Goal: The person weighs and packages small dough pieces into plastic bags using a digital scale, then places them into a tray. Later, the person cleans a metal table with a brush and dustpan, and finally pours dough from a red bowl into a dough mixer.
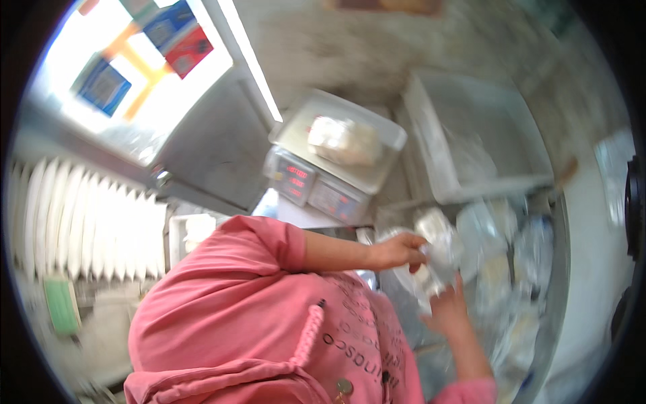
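Note:
In front of me is a clear plastic bag [444,252] with pale, whitish contents. The fingertips of my left hand [401,251] pinch its near side. At the bag's lower end is my right hand [449,308], its index finger stretched along the side and its thumb apart. Motion blur hides how firmly those fingers hold. Beneath and beyond both hands lie several more clear bags [492,275] with cream-coloured contents, packed in a shallow metal-edged bin [555,303].
Left of the bin stands a digital scale [323,189] with lit red digits; a filled plastic bag [343,140] rests on its pan. A whitish plastic crate [444,192] sits beyond the bags. A grey metal cabinet panel [217,146] and a white radiator [96,222] are at left.

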`<state>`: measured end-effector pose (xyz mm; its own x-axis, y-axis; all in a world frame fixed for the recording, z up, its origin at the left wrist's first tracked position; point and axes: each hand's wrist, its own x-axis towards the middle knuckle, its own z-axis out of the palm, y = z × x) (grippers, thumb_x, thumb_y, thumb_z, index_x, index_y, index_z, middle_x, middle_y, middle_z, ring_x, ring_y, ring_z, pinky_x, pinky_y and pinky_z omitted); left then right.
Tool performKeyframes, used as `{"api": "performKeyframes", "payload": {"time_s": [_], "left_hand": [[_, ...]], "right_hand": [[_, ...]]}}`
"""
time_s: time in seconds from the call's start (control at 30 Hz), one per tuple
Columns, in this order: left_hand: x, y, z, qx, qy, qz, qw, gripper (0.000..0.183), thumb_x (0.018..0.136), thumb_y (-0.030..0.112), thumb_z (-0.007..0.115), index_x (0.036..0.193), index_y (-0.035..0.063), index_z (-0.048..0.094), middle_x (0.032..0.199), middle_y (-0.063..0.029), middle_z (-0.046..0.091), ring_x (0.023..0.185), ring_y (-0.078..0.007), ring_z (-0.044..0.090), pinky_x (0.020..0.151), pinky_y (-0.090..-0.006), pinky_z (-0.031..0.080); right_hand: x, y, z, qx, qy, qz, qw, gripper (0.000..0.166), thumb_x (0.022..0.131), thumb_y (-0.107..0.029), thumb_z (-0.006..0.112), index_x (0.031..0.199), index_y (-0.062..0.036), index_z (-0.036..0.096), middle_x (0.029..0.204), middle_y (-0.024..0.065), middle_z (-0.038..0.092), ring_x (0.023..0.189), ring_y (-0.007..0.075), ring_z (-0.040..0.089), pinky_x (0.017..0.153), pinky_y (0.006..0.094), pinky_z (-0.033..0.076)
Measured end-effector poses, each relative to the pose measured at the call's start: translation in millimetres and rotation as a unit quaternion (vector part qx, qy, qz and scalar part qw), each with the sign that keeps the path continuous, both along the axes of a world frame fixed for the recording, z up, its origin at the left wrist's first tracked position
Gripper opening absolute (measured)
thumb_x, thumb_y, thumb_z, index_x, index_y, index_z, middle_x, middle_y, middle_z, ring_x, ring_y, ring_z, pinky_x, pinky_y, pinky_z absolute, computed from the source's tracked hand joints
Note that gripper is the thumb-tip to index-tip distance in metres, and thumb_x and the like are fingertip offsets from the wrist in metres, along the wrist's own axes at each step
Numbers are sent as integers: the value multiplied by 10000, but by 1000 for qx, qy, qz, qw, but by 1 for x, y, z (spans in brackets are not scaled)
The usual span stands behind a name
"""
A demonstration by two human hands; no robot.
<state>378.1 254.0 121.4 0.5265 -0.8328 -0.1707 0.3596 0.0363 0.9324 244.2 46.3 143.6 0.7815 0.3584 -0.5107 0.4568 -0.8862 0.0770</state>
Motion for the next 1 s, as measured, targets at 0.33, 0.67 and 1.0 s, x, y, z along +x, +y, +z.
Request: {"api": "performKeyframes", "payload": {"time_s": [0.33,0.67,1.0], "left_hand": [[-62,-49,4,80,-400,1,913,218,753,147,611,925,20,566,683,-138,561,643,-245,556,616,-360,441],[-66,-50,26,166,-446,43,878,166,759,168,614,723,30,530,667,-141,527,644,-285,551,589,-408,426],[-23,-52,10,22,-330,-107,938,505,786,216,685,1190,35,441,1115,-108,544,1078,-235,501,887,-350,399]], "right_hand": [[0,10,25,445,-333,-67,829,65,753,-4,530,812,-27,515,789,103,509,772,306,508,791,397,411],[-5,25,-94,516,-310,-361,712,138,827,-147,495,760,-35,540,709,87,470,689,183,523,557,348,401],[6,11,-58,773,128,-514,349,113,754,-127,630,808,-35,666,675,37,593,616,96,517,575,248,413]]}}
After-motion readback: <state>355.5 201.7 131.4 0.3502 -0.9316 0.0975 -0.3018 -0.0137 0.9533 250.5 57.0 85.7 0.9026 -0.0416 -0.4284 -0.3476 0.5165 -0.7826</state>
